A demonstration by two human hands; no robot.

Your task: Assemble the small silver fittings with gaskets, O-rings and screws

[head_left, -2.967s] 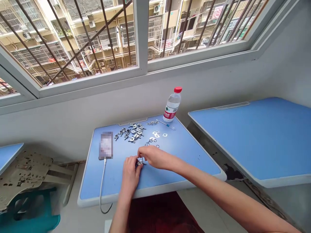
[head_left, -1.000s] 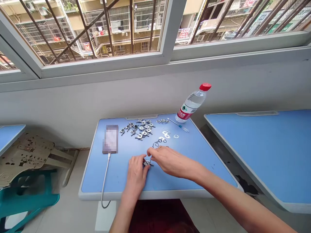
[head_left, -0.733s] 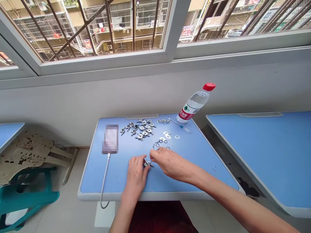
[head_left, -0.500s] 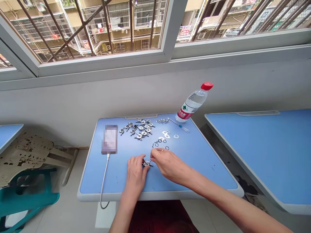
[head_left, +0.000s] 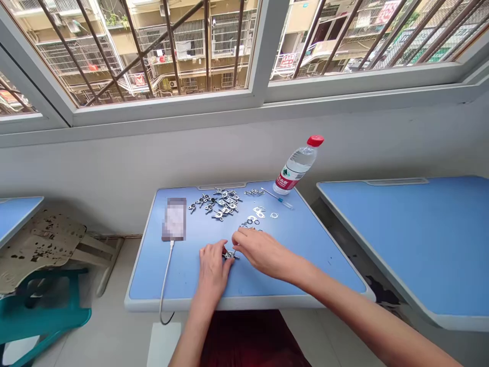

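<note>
Enclosed balcony or narrow side room in apartment block, likely home. White window frame (head_left: 263, 51) with steel security bars (head_left: 171, 46); residential block (head_left: 191, 30) opposite, caged balconies, hanging laundry. Blue desk (head_left: 393, 244) along white wall; teal plastic stool (head_left: 42, 321) on tiled floor (head_left: 114, 326).

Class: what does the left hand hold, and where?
The left hand pinches a small metal part at its left side; the right hand is at its other side.

A red-capped water bottle (head_left: 296, 165), blurred phone (head_left: 174, 219), white charging cable (head_left: 165, 278), blue desk (head_left: 244, 304), barred windows (head_left: 153, 51), teal stool (head_left: 42, 321)
</note>
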